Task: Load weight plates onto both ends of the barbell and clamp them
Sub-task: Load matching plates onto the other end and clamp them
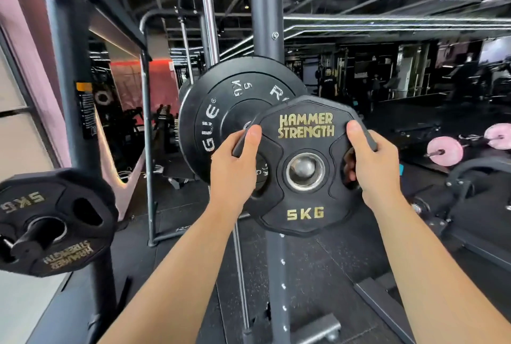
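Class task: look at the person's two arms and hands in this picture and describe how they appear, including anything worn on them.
Both forearms are bare along all that shows; no sleeve reaches into view. The left hand and the right hand wear no gloves, and no rings, watch, wristband or wraps can be seen. The fingernails that show are short and unpainted.

The held plate (305,166) hides the bumper plate's (221,111) centre.

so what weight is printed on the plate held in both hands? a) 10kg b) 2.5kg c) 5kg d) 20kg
c: the Hammer Strength plate, gripped at its sides by the left hand and the right hand, reads "5KG" in gold lettering below its centre hole.
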